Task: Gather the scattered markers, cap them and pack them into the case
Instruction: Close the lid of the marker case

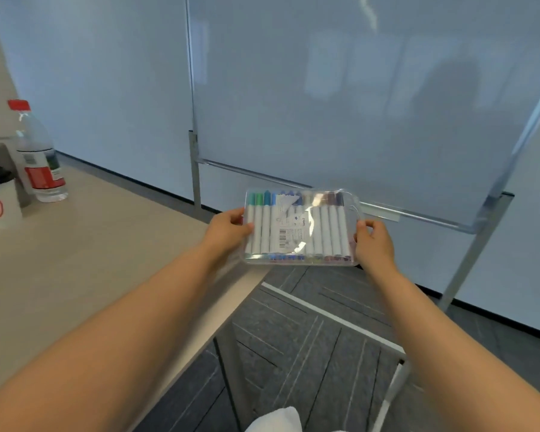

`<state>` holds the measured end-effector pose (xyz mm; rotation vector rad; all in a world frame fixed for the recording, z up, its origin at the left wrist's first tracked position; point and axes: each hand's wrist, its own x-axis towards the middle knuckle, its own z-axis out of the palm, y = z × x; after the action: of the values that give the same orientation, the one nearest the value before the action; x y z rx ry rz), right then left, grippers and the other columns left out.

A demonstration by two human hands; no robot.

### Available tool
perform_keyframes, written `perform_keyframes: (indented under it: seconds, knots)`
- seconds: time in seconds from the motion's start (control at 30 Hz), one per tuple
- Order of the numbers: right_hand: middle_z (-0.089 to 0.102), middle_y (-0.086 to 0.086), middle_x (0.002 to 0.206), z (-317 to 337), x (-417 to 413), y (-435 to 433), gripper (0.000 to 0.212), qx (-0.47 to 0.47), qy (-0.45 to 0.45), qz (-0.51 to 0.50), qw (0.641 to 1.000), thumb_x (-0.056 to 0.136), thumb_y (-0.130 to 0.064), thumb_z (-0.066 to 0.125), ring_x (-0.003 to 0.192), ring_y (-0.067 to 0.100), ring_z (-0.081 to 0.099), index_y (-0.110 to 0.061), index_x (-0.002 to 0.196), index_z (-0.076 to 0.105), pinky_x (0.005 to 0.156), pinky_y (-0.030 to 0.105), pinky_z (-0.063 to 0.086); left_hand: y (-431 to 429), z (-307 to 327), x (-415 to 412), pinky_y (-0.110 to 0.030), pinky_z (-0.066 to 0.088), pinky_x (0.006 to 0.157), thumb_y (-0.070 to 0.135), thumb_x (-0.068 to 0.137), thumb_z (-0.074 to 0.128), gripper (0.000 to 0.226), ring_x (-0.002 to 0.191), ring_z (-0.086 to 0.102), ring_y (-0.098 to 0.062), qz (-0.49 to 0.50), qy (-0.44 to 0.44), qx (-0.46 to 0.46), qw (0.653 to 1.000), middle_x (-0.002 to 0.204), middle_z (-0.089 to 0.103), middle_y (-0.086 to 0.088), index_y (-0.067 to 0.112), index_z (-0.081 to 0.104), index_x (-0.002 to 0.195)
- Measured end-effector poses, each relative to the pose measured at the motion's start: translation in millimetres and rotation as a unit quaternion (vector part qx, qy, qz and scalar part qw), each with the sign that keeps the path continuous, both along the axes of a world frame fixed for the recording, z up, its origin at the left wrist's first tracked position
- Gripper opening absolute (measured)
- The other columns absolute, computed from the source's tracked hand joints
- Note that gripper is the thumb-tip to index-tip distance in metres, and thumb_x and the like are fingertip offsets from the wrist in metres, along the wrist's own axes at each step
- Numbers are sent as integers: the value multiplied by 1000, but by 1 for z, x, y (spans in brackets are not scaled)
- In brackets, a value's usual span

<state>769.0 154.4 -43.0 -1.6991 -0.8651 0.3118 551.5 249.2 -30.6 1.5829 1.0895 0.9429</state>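
The left hand (228,230) and right hand (373,244) grip the clear case (300,227) by its short ends, fingers (246,227) curled round the edges; it hangs in the air just past the desk (91,244) corner, markers (264,226) in a row inside; it looks packed, so keep it level, press the lid evenly, then lay it on the desk; behind stands a whiteboard (356,88).

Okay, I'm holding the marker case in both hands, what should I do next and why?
Probably set the case onto the table: the markers lie in a row inside, your left hand and right hand grip its ends, and no loose marker shows.
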Motion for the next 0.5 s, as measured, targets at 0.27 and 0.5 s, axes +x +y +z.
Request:
perform_keyframes:
  seconds: [0.27, 0.5]
  knots:
    - [49, -1, 73, -12, 71, 47, 13, 33, -6, -97, 995, 102, -21, 30, 61, 10, 47, -15, 100, 41, 51, 24, 38, 68, -7, 96, -34, 46, 94, 1, 91, 48, 41, 115, 53, -21, -70, 5, 51, 996, 129, 51, -2, 20, 55, 127]
    - [56, 9, 115, -8, 118, 73, 39, 40, 9, -131, 991, 97, -35, 44, 99, 23, 57, -13, 130, 40, 76, 29, 42, 114, -10, 163, -27, 48, 85, -3, 92, 39, 50, 115, 53, -17, -122, -19, 53, 991, 131, 50, -3, 22, 48, 134]
